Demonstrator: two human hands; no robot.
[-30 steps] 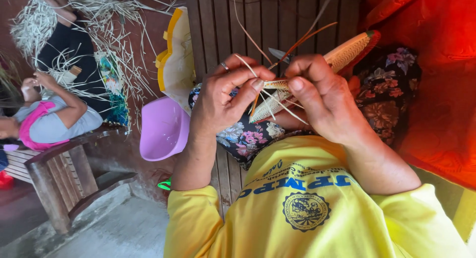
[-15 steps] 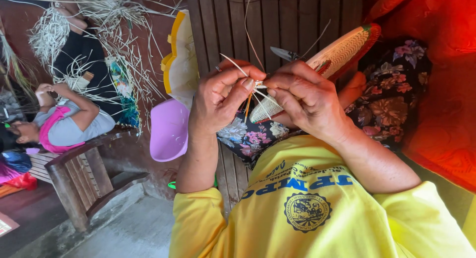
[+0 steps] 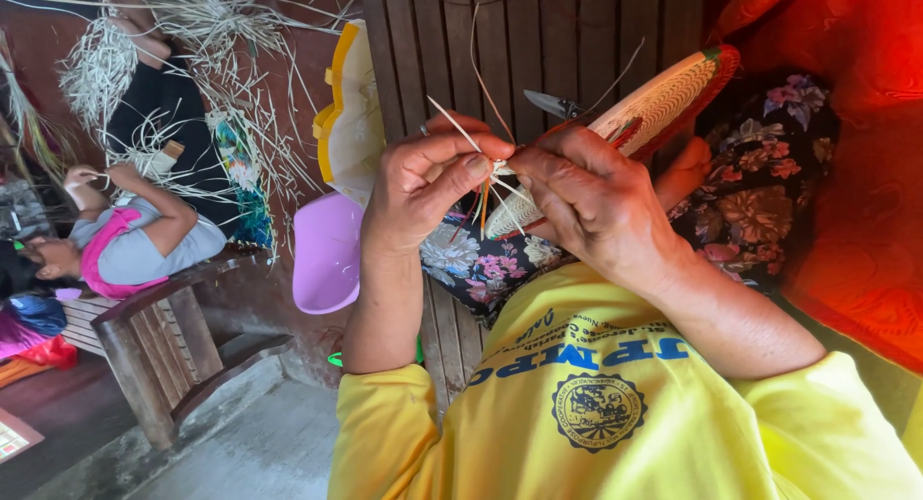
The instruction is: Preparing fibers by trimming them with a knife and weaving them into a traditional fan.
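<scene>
A pale woven straw piece with a red and green rim lies across my lap, its near end between my hands. My left hand pinches that near end and several loose pale and orange strips between thumb and forefinger; a ring sits on one finger. My right hand closes on the woven edge just right of the left thumb. The fingertips of both hands almost touch. A dark metal blade tip pokes out behind my right hand.
A lilac plastic basin and a yellow-edged woven piece sit to the left on dark wooden slats. Another person in a grey and pink top works with heaps of straw at far left. Orange cloth hangs at right.
Both hands have drawn closer together at the woven end. My right hand has turned over the edge, and the long orange strips that stuck up are pulled down.
</scene>
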